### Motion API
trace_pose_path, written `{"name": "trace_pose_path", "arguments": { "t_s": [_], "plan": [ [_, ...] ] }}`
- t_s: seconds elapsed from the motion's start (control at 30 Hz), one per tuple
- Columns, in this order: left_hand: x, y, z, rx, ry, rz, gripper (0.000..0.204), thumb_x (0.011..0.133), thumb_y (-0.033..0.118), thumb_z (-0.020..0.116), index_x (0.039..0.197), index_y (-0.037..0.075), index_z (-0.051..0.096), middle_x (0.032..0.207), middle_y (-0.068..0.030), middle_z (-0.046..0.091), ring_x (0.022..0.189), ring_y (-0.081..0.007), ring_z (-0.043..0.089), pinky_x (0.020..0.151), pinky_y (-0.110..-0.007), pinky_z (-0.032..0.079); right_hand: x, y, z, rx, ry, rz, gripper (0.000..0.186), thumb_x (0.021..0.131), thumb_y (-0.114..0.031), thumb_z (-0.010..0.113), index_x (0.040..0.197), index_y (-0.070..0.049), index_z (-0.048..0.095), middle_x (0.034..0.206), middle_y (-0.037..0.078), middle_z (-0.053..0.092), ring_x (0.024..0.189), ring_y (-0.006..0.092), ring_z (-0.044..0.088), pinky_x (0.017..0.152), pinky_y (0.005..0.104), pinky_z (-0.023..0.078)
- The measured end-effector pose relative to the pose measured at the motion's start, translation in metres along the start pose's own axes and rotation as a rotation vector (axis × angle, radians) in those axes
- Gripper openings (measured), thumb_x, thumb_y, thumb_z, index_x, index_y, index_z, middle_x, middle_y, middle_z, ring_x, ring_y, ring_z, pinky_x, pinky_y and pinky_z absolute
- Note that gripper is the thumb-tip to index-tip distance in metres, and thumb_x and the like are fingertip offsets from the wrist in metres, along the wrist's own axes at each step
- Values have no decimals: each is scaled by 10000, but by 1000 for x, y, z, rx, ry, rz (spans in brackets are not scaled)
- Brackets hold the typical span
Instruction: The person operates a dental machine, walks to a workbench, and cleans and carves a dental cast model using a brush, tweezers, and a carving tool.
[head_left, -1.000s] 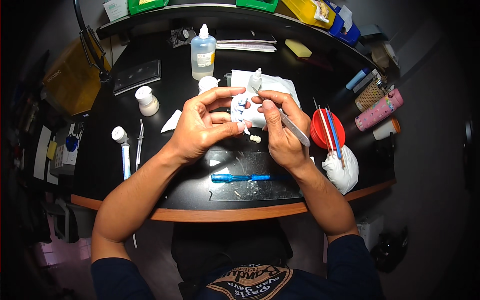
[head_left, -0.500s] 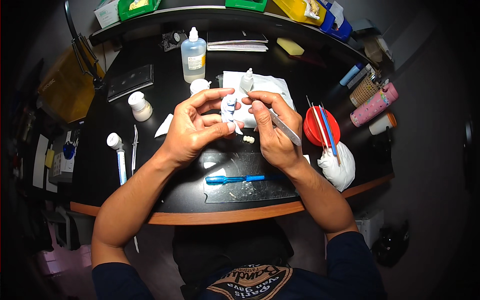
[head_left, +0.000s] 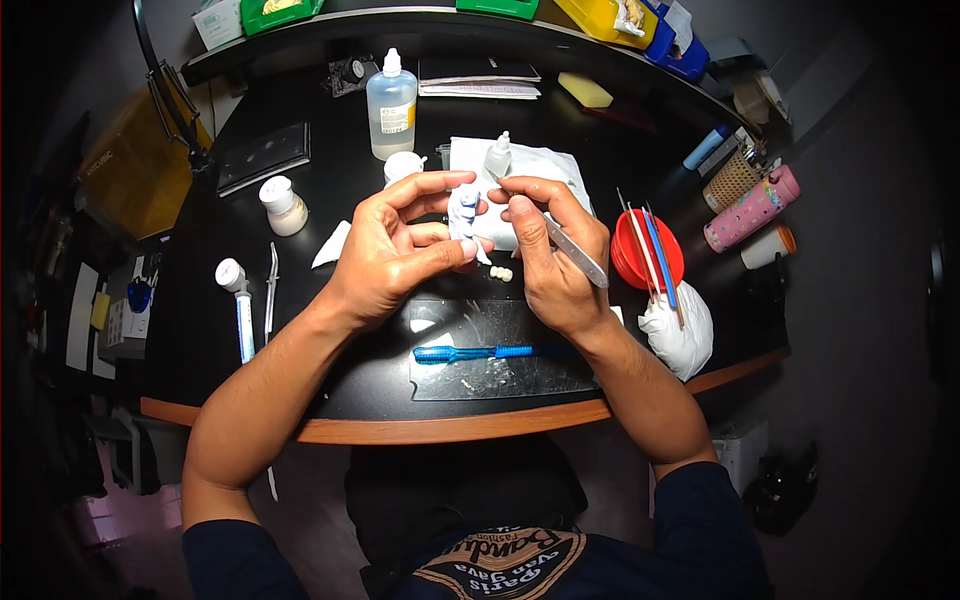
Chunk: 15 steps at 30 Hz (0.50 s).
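Note:
Between the thumb and fingers of my left hand is a pale blue-white moulded piece, which looks like a dental putty impression. The piece is held up above the table. My right hand grips a scalpel by its flat silver handle, which slants back across the palm side of the hand. Its front end points toward the putty piece, but the fingers hide much of it and I cannot tell whether it touches. Just below the hands, a small cream tooth-shaped piece lies on the black table.
A clear plate with a blue toothbrush lies near me. Beyond my hands are a dropper bottle, white tissue and a large bottle. Right: red bowl with thin tools, white bundle. Left: jar.
The whole view has shifted slightly. Both hands keep nearly the same pose, with the putty impression and the scalpel still held.

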<state>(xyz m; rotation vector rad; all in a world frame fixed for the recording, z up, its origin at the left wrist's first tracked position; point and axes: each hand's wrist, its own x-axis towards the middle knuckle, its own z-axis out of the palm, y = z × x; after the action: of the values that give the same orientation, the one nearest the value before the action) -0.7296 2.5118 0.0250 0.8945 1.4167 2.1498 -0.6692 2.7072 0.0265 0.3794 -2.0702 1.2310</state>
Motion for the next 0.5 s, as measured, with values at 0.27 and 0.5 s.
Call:
{"name": "trace_pose_path", "arguments": {
  "t_s": [0.27,0.5],
  "plan": [
    [0,-2,-3,9,-4,15,637,866,-42,715,1453,-25,469,1304,-217,618,1084,-283,722,901,-320,619,0,-3,1,6,-1,25,201,1028,-141,612,1125,24,674,953,170,762,868,237,761,715,319,578],
    [0,-2,-1,-9,-4,20,644,863,-39,724,1453,-27,466,1306,-220,617,1088,-289,721,896,-324,621,0,1,0,14,10,-10,195,1027,-139,613,1115,22,677,961,169,760,858,235,757,710,320,573]
  ]
}}
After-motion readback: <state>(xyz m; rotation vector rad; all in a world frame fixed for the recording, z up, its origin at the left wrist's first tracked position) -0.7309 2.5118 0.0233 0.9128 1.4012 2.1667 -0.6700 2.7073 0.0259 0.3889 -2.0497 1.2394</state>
